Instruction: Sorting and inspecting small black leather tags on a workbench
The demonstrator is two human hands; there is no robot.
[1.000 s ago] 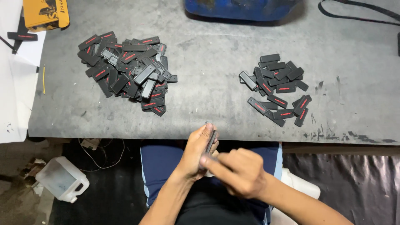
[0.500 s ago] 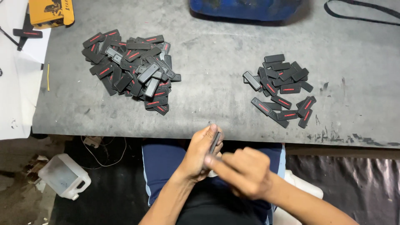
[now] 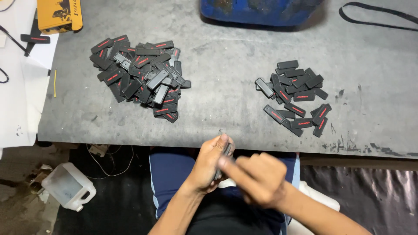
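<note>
Below the edge of the matte grey counter, the left hand closes its grip round a flat, black rectangular tag. The blurred right hand touches it, fingers half curled; its own grip is unclear.

The small black tabs in the large heap and the smaller heap appear to be made of matt rubbery plastic, with red or pale grey inlays seen on many. The table top is covered by a dull grey, scuffed and stained sheet. A translucent, whitish plastic jug is seen on the rough floor, and smooth white paper at the left.
</note>
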